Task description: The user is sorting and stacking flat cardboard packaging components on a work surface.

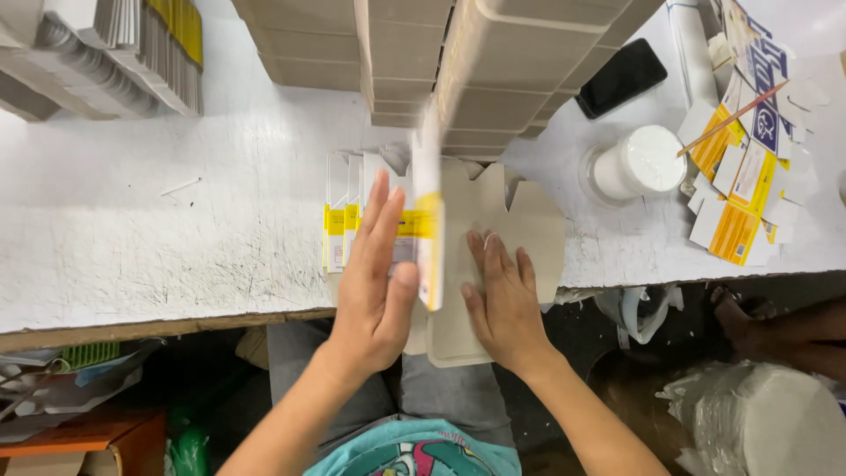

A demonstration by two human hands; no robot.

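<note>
Folding a carton blank (493,220) at the table (132,238) edge: left hand (374,282), open, pushes the raised flap (429,220); right hand (502,304) presses flat (fingers spread). Risk: flap springs back or creases crooked if pressure slips.

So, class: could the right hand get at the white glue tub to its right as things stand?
Probably yes: the right hand lies flat on the cardboard blank, holding nothing, and the bare table between it and the white glue tub looks unobstructed.
</note>
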